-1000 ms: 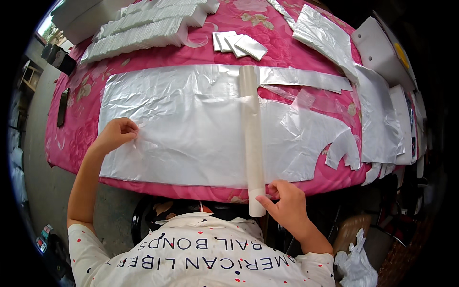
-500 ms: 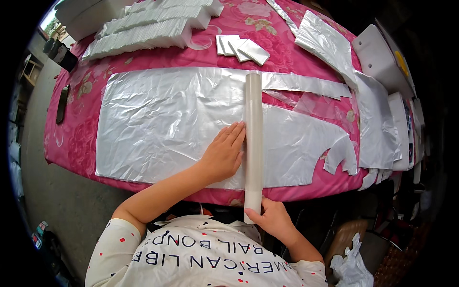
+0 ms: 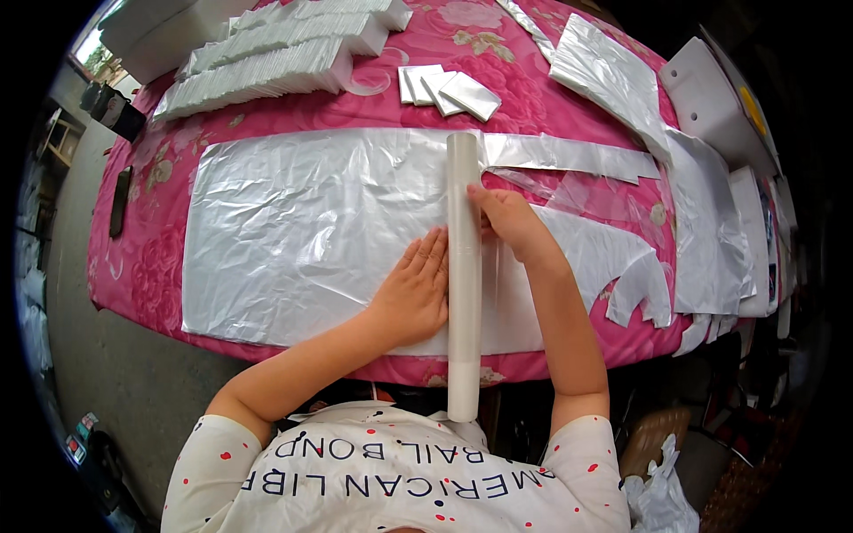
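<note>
A long pale roll of clear plastic film (image 3: 463, 293) lies upright in view across the silvery plastic sheets (image 3: 284, 231). Its near end overhangs the table edge in front of my shirt. My left hand (image 3: 416, 289) rests flat on the sheets, fingers stretched out, their tips against the roll's left side. Along the roll's right side, toward its far end, my right hand (image 3: 508, 220) has its fingers curled in, with the thumb at the roll's edge. What those fingers pinch is hidden. Right of the roll, a sheet with a ragged cut end (image 3: 613, 258) passes under my right forearm.
Rows of stacked white packets (image 3: 258, 75) stand at the far left, with several flat silvery squares (image 3: 449, 91) nearby. A dark bar-shaped object (image 3: 120, 202) lies near the left edge. More sheeting (image 3: 711, 222) and white boxes (image 3: 715, 102) sit along the right on the pink flowered tablecloth (image 3: 151, 275).
My right hand has left the roll's near end and moved up to its right side near the far end. My left hand stays flat beside the roll, which has shifted slightly left in view.
</note>
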Demonstrator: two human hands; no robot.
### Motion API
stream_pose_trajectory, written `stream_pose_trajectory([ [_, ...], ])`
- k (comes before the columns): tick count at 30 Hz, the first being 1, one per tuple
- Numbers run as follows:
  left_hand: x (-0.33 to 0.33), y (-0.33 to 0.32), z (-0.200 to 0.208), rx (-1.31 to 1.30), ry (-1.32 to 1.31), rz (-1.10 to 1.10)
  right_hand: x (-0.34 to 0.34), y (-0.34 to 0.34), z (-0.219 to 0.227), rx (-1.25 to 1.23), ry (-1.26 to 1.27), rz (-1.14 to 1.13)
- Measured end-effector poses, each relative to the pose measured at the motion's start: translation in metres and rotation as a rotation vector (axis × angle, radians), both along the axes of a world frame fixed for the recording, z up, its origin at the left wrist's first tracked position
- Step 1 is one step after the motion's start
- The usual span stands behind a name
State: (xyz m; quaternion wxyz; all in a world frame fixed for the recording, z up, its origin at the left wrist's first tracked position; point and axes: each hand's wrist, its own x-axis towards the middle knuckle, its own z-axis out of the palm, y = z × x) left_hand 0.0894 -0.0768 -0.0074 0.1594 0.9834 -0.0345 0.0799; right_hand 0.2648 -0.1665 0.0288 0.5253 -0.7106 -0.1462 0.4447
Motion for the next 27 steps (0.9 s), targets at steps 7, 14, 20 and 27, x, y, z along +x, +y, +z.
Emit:
stream_pose_trajectory([
  [7, -0.002, 0.002, -0.001, 0.010, -0.006, -0.002, 0.064, 0.030, -0.033, 0.942, 0.533, -0.682],
  [14, 0.000, 0.000, 0.002, -0.003, -0.011, -0.015, 0.187, -0.103, 0.010, 1.417, 0.240, -0.352],
  [20, 0.000, -0.001, -0.001, -0.018, -0.035, -0.004, 0.140, -0.086, 0.091, 1.187, -0.032, -0.649],
  [27, -0.003, 0.003, 0.000, -0.176, -0.117, -0.027, -0.067, 0.095, 0.067, 0.952, -0.205, -0.080],
])
